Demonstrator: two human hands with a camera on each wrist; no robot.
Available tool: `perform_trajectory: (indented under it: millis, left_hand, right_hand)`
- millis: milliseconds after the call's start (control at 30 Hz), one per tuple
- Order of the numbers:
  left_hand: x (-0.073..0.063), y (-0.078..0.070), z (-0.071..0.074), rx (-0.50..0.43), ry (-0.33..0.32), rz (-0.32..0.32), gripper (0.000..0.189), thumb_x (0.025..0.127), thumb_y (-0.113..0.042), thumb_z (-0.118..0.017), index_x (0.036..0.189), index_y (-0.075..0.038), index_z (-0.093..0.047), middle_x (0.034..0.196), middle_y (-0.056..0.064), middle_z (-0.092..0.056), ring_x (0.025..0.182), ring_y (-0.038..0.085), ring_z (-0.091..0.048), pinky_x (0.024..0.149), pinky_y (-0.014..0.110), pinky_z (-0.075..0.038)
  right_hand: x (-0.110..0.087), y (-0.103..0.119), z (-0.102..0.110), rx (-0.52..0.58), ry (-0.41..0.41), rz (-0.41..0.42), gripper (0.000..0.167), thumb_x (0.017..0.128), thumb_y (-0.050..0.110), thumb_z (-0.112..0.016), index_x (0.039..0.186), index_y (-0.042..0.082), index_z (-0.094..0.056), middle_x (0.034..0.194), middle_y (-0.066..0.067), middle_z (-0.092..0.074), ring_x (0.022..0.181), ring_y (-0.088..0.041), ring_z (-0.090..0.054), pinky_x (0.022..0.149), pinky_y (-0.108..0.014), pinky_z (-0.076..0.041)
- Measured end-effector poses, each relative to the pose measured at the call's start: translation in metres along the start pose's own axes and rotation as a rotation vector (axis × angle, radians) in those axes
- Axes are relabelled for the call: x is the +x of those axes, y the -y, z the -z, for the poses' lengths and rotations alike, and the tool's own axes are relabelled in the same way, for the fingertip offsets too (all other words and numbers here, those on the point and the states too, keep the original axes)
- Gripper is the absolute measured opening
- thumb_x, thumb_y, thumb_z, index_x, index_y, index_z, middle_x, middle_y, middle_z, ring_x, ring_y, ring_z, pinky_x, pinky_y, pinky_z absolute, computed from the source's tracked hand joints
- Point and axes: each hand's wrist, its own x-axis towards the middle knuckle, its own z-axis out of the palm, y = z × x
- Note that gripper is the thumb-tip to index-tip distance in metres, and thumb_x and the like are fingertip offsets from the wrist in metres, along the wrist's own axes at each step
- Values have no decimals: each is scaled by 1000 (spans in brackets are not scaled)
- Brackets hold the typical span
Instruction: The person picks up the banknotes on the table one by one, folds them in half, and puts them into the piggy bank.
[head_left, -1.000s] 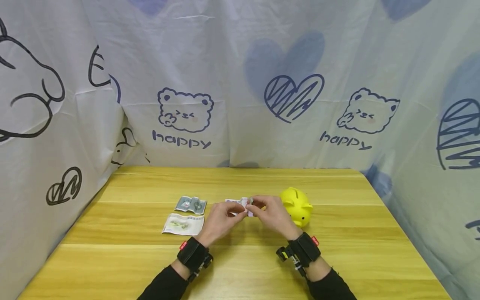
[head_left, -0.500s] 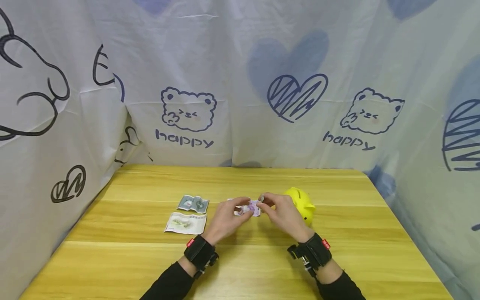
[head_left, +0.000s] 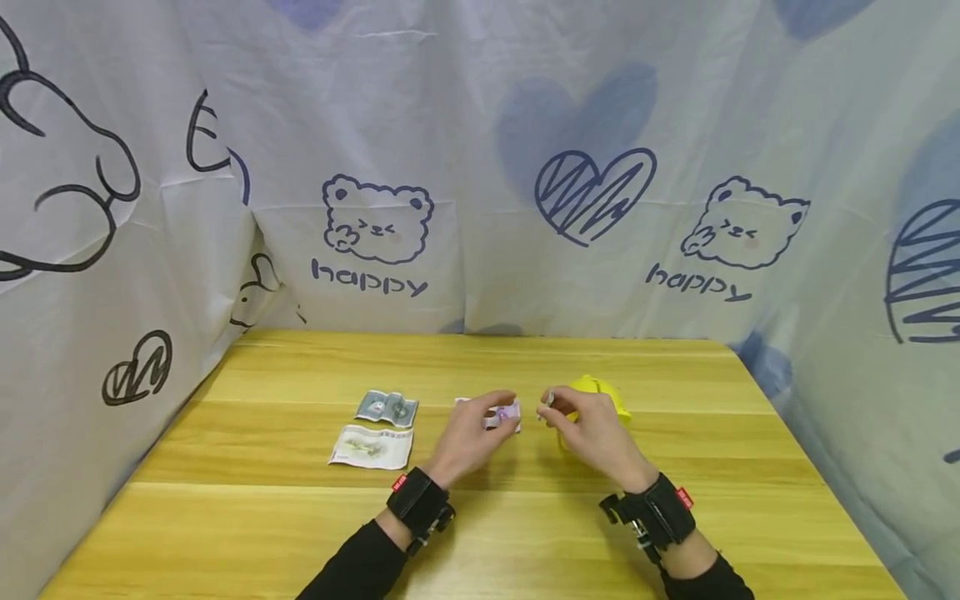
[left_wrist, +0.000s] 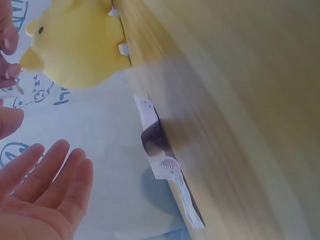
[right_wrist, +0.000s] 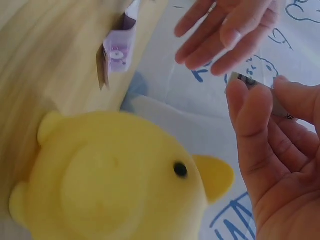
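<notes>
We saw the right hand (head_left: pixel 596 435) pinching a small folded note (right_wrist: pixel 281 106) between thumb and fingers, raised on the near side of the yellow piggy bank (right_wrist: pixel 117 175). Our left hand (head_left: pixel 471 437) held its fingers extended, the thumb wide of them, partly covering a creased purple banknote (head_left: pixel 510 412) on the wooden table (head_left: pixel 247 517). Farther left, we had a grey-green banknote (head_left: pixel 386 408) lying flat-ish, with a pale banknote (head_left: pixel 372 447) just on its near side.
</notes>
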Motion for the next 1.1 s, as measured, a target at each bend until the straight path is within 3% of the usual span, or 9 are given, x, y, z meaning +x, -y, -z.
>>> perform_trajectory:
  millis: [167,400,600,800,1100]
  left_hand:
    - [4,-3,-6,-24,10,24,40,95,-20,-64,131,-3,-60,127,17,-65,113,36,-64,89,43,-56]
    - [10,-7,-13,3,50,68,43,96,-28,-63,135,-10,-58,130,11,-64,113,30,-63,93,41,-53]
    - [15,-10,-20,-50,43,115,43,98,-34,-60,136,-13,-57,133,9,-63,117,31,-62,97,40,-53]
    - [19,-14,-28,-78,29,117,45,97,-39,-61,134,-13,-58,132,9,-63,118,26,-62,96,39,-53]
    - [19,-20,-42,-116,81,164,62,90,-48,-67,139,-13,-52,138,12,-58,123,31,-58,98,42,-52]
  right_hand:
    - [-2,-3,13,-7,31,-24,5,95,22,-65,93,17,-66,80,5,-70,72,-4,-66,60,-20,-54]
    - [-2,-11,34,36,114,-92,7,94,22,-67,95,16,-67,80,0,-71,68,-17,-66,54,-22,-53]
    - [-4,-17,48,14,175,-145,8,95,25,-66,93,17,-67,79,3,-69,66,-11,-64,58,-23,-54]
    - [-6,-22,62,9,231,-192,9,95,26,-66,92,18,-66,81,2,-71,69,-12,-64,59,-26,-54]
    - [-8,-29,74,-24,270,-216,13,96,29,-64,94,16,-67,82,3,-70,74,-14,-64,64,-26,-54]
